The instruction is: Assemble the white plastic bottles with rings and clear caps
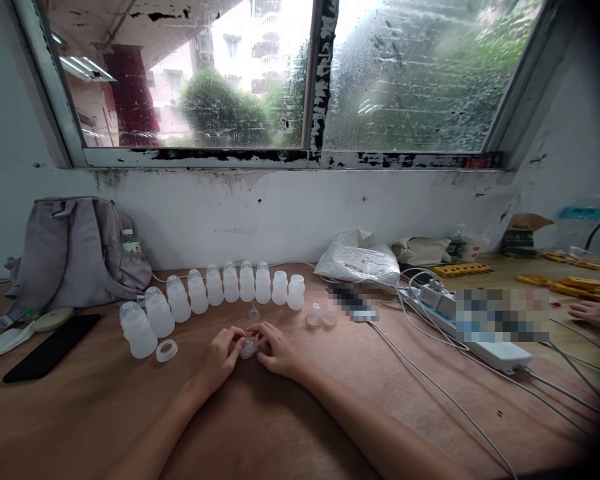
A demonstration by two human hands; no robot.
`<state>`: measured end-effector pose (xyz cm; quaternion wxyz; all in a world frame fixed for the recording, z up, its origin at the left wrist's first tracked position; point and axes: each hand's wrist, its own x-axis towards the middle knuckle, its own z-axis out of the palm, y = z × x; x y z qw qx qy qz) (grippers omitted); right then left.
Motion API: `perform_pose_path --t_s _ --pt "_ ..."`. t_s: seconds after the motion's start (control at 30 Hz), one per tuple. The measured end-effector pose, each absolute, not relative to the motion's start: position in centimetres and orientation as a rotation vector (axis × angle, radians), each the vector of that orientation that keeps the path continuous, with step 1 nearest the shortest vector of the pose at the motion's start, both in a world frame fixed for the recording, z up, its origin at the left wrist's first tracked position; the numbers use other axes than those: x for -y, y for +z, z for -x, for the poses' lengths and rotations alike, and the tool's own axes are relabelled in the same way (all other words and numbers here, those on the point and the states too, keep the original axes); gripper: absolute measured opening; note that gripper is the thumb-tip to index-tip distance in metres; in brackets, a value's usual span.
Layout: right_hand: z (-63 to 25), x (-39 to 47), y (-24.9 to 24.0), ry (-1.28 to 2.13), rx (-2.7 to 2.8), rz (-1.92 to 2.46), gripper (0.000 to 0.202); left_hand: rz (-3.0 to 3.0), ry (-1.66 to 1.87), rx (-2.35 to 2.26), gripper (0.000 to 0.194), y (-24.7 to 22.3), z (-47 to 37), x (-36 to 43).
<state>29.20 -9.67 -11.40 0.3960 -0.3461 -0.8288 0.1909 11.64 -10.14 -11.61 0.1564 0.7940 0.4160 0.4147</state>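
At the middle of the table, my left hand (222, 352) and my right hand (279, 352) face each other with bent fingers. Between them is a small round translucent plastic piece (249, 348), like a bottle collar or cap, gripped from both sides. Just beyond my fingertips stands a clear bottle nipple (254, 311). A curved row of several frosted baby bottles (223, 283) runs behind my hands; most wear clear domed tops, while the two at the right end have none. Near the leftmost bottle (138, 333) lies a translucent ring (167, 351). Two small translucent parts (321, 317) sit right of the row.
A grey backpack (80, 250) and a black phone-like slab (53, 348) are at left. Toward the right lie a silvery bag (359, 259), a white power strip (500, 353) with trailing cables, and yellow parts (570, 285) near another person's hand (595, 311).
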Motion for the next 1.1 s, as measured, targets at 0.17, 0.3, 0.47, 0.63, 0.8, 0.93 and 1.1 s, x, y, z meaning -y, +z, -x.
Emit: perform_pose_path --t_s 0.17,0.3,0.47,0.63,0.8,0.93,1.1 --pt "-28.6 10.2 -11.5 0.405 2.062 0.881 0.025 -1.974 1.172 -1.114 0.020 -11.2 -12.3 10.7" --pt "-28.3 9.9 -12.1 0.383 1.959 0.984 0.009 -1.784 1.203 -1.165 0.027 -11.1 -13.0 11.1" --pt "-28.4 9.2 -12.6 0.392 1.844 1.096 0.006 -1.763 1.155 -1.030 0.025 -11.2 -13.5 11.5" --pt "-28.7 9.0 -12.2 0.413 1.825 1.126 0.011 -1.703 1.087 -0.909 0.024 -10.8 -13.8 12.1" --pt "-28.8 9.1 -11.5 0.413 1.849 1.144 0.015 -1.722 1.049 -0.883 0.026 -10.8 -13.8 12.3" --pt "-28.8 9.1 -11.5 0.434 1.859 1.176 0.019 -1.704 1.035 -0.873 0.025 -11.0 -13.7 12.1" --pt "-28.8 9.0 -11.6 0.455 1.858 1.185 0.021 -1.660 1.025 -0.861 0.032 -11.0 -13.7 12.0"
